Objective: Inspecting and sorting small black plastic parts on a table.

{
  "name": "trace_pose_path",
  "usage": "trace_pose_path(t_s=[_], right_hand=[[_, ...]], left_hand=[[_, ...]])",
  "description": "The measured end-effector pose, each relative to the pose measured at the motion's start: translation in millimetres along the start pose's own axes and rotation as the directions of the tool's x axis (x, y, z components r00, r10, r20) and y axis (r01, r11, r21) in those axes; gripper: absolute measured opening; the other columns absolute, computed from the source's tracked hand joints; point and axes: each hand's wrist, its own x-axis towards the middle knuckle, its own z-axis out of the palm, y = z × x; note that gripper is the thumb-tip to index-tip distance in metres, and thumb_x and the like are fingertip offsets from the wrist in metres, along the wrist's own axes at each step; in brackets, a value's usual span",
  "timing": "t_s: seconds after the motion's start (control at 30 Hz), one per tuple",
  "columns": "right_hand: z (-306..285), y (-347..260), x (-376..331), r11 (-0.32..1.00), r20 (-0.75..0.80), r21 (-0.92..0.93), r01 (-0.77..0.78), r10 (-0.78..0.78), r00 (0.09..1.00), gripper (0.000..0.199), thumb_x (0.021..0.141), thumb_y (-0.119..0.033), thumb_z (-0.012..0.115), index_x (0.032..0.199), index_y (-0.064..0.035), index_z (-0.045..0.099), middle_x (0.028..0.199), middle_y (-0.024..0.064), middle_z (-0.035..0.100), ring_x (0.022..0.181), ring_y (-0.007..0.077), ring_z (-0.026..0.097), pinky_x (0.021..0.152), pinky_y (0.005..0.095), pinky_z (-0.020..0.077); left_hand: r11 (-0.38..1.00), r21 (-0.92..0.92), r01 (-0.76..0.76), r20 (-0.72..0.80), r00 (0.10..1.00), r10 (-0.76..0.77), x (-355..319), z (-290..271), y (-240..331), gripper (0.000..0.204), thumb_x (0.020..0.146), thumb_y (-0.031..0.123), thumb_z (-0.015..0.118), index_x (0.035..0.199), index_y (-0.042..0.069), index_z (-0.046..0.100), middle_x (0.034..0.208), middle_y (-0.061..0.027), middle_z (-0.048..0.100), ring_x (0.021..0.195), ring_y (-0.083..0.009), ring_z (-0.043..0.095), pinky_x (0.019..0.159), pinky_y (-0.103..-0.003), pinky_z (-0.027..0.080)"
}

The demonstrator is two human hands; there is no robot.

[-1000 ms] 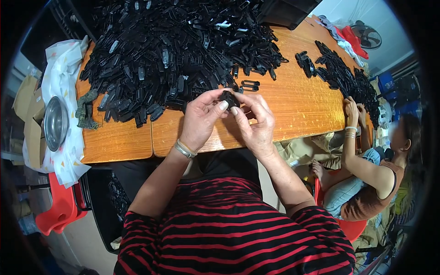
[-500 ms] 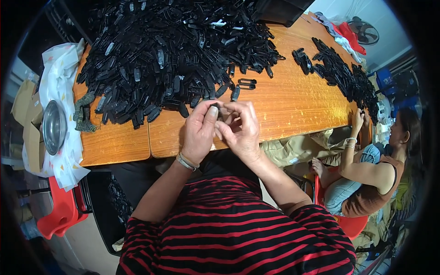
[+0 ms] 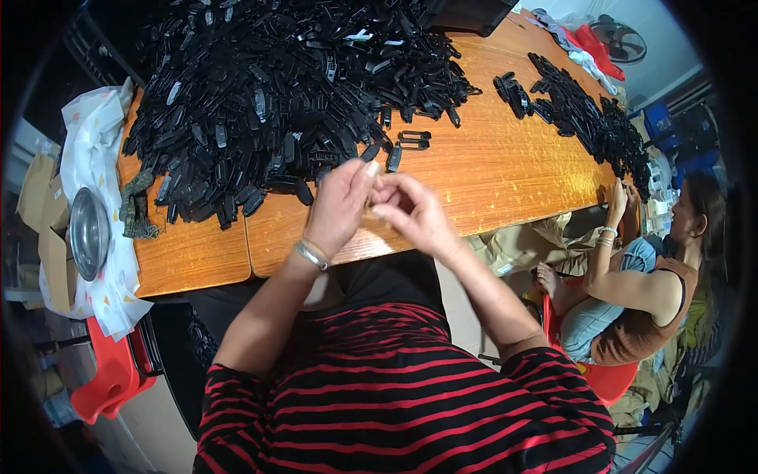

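Head view. Both hands meet in front of the torso, over the near edge region of the table [image 3: 513, 170]. The left hand [image 3: 341, 204] points up and inward, fingers curled, thumb laid along the index side. The right hand [image 3: 426, 220] leans inward from the right, back of the hand outward, its bent index finger and thumb directed at the left fingertips. State of the grip, both hands: fingers drawn in at the meeting point; whether a part is pinched there cannot be told.

The large pile of black parts [image 3: 237, 118] lies on the table beyond and left of the hands. A pronged black piece [image 3: 414, 141] lies just beyond the fingertips. The near table edge runs below the hands; a seam [image 3: 248, 237] meets it left of them. Open tabletop extends rightward from the hands to the second row of black parts [image 3: 580, 110], where a co-worker [image 3: 643, 292] sits.
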Motion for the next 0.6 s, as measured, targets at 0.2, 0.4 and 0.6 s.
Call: trace_pose_path(t_s=[0.2,0.4,0.6], right_hand=[[-51.3,15.5,42.8,0.654,-0.058,-0.745,0.130,-0.257,0.965,0.021,0.082,-0.012,0.067,0.103,-0.0055,0.068,0.089,0.0126,0.061,0.082,0.0301,0.061,0.071,0.0379,0.0513],[-57.4,30.3,54.9,0.513,0.019,-0.849,0.123,-0.204,0.979,0.020,0.083,-0.012,0.063,0.101,-0.0033,0.065,0.090,0.0160,0.061,0.090,0.0319,0.059,0.076,0.0409,0.0503],[-66.2,29.3,40.7,0.593,-0.057,-0.805,0.026,-0.121,0.991,0.012,0.085,-0.010,0.061,0.095,-0.0027,0.062,0.091,0.0154,0.059,0.083,0.0358,0.060,0.071,0.0443,0.0501]], left_hand=[[0.436,0.816,-0.379,0.277,0.919,0.281,49.5,-15.7,27.9,0.007,0.083,0.014,0.060,0.084,0.008,0.065,0.085,-0.0125,0.059,0.076,-0.0300,0.065,0.063,-0.041,0.051],[0.117,0.829,-0.548,0.537,0.836,0.111,74.2,-15.6,18.8,0.021,0.080,0.008,0.054,0.092,0.015,0.070,0.087,-0.0094,0.059,0.074,-0.0269,0.065,0.064,-0.036,0.054],[0.045,0.810,-0.584,0.582,0.812,0.046,76.3,-11.7,12.2,0.012,0.080,0.009,0.054,0.085,0.009,0.065,0.087,-0.0094,0.060,0.071,-0.0265,0.065,0.062,-0.036,0.054]])
